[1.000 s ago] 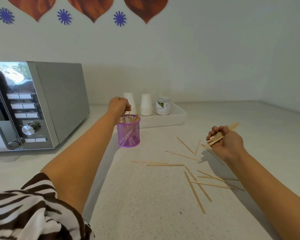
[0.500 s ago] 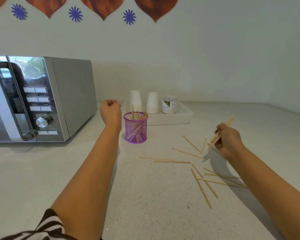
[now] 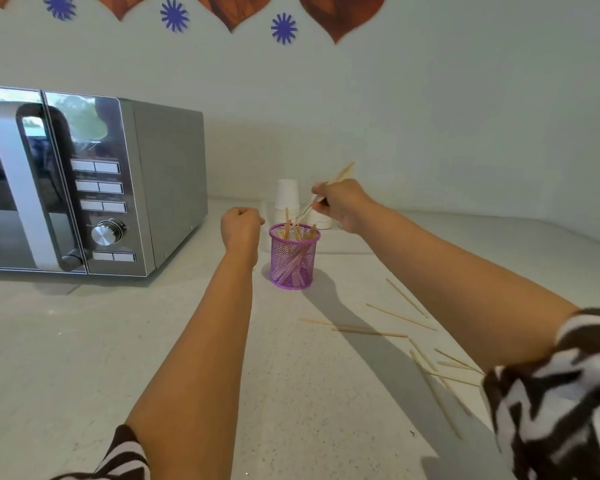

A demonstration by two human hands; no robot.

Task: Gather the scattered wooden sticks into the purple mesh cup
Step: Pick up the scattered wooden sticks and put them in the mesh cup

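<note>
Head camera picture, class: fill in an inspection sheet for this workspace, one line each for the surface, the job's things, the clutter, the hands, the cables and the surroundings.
Surface: pale speckled counter, with arm shadows across it.
Job's things: purple mesh cup stands upright, already holding sticks; loose sticks lie scattered on the counter to its right.
Clutter: white paper cups behind the mesh cup, partly hidden.
Hands: left hand is a closed fist beside the cup, holding nothing visible; right hand grips a bundle of sticks tilted above the cup.
Cables: nothing seen.
Surroundings: silver microwave at left, door closed; white wall with blue flower shapes and brown shapes.
</note>
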